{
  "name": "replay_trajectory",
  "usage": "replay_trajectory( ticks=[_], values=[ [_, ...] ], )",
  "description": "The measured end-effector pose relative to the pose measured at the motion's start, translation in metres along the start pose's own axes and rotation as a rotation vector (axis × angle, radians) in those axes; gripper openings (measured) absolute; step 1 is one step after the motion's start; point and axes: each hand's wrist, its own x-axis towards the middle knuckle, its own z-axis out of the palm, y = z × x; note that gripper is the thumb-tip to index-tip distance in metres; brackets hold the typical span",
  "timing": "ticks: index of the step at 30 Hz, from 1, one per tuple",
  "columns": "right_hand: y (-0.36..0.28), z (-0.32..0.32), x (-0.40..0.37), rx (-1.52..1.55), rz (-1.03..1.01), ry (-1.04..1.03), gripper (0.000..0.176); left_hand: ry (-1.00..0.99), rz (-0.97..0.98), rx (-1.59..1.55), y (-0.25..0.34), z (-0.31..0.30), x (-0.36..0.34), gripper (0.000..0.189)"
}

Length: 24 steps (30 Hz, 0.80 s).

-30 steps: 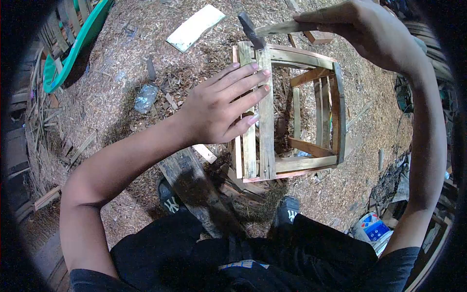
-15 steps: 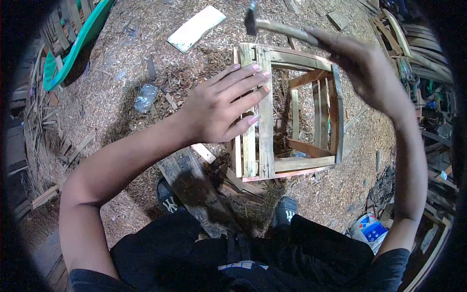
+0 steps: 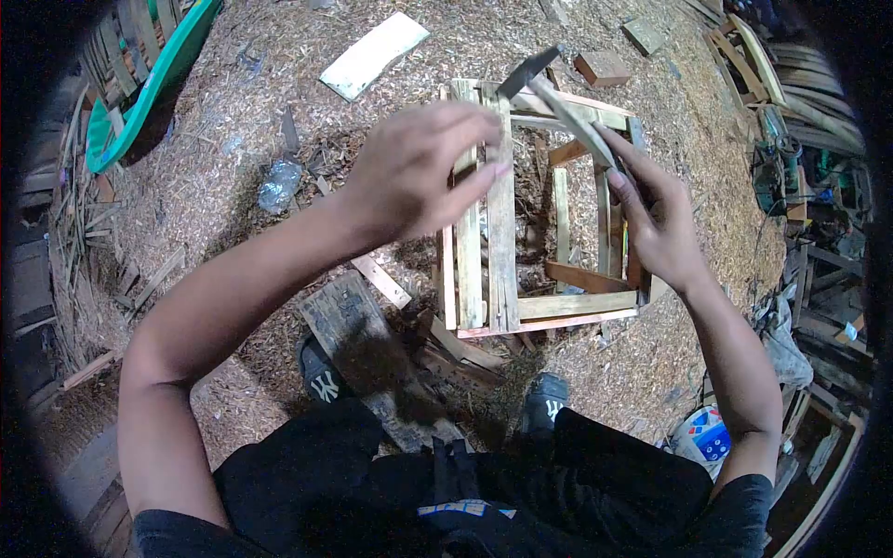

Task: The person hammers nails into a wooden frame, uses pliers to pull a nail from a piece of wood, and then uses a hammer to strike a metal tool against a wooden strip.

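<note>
My right hand (image 3: 662,219) grips the wooden handle of a hammer (image 3: 579,128). Its dark metal head (image 3: 530,73) is over the far end of a slatted wooden crate (image 3: 503,214). My left hand (image 3: 430,163), slightly blurred, is above the crate's left slats. Its fingers are bent, with a gap between them and the thumb, and nothing shows in that gap. The crate lies on the ground with open frame bays on its right side.
Wood shavings cover the ground (image 3: 233,307). Around me are a white board (image 3: 375,56), a wood block (image 3: 602,69), crumpled clear plastic (image 3: 279,186), a worn plank (image 3: 349,325), a paint bucket (image 3: 704,434) and a green curved object (image 3: 139,121). Scrap wood lines both sides.
My left hand has lifted off the slats, its outstretched fingers now bent. My right hand has come down and inward with the hammer, whose head is now nearer the crate's far end.
</note>
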Motion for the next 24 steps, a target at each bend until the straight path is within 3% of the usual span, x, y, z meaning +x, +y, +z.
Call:
replay_trajectory(
  ticks=[1, 3, 6, 9, 12, 15, 17, 19, 22, 24],
  values=[
    [0.002, 0.002, -0.001, 0.006, 0.000, 0.005, 0.047, -0.025, -0.103, -0.048, -0.001, -0.001, 0.007, 0.022],
    [0.006, 0.004, -0.001, 0.191, 0.173, 0.047, 0.044, -0.028, -0.114, -0.070, -0.005, 0.003, 0.023, 0.023],
    [0.011, 0.001, 0.002, 0.238, 0.180, 0.083, 0.043, 0.299, 0.042, 0.041, -0.022, 0.015, 0.044, 0.031],
    [0.014, -0.002, 0.002, 0.297, 0.213, 0.110, 0.042, 0.162, -0.118, 0.060, -0.030, 0.013, 0.049, 0.029],
    [0.020, 0.002, -0.002, 0.312, 0.235, 0.160, 0.041, 0.144, -0.025, 0.149, -0.031, 0.013, 0.047, 0.021],
    [0.021, 0.002, -0.004, 0.348, 0.288, 0.081, 0.040, 0.163, 0.035, 0.218, -0.036, 0.014, 0.043, 0.018],
    [0.018, 0.004, -0.004, 0.252, 0.218, 0.036, 0.039, 0.172, 0.079, 0.249, -0.037, 0.013, 0.044, 0.017],
    [0.006, 0.001, -0.004, 0.313, 0.331, -0.013, 0.040, 0.167, 0.116, 0.271, -0.036, 0.012, 0.045, 0.014],
    [0.012, 0.003, -0.004, 0.244, 0.212, -0.001, 0.039, 0.212, 0.159, 0.257, -0.038, 0.012, 0.044, 0.012],
    [0.012, 0.001, -0.004, 0.280, 0.303, -0.011, 0.039, 0.228, 0.169, 0.239, -0.042, 0.013, 0.044, 0.012]
  ],
)
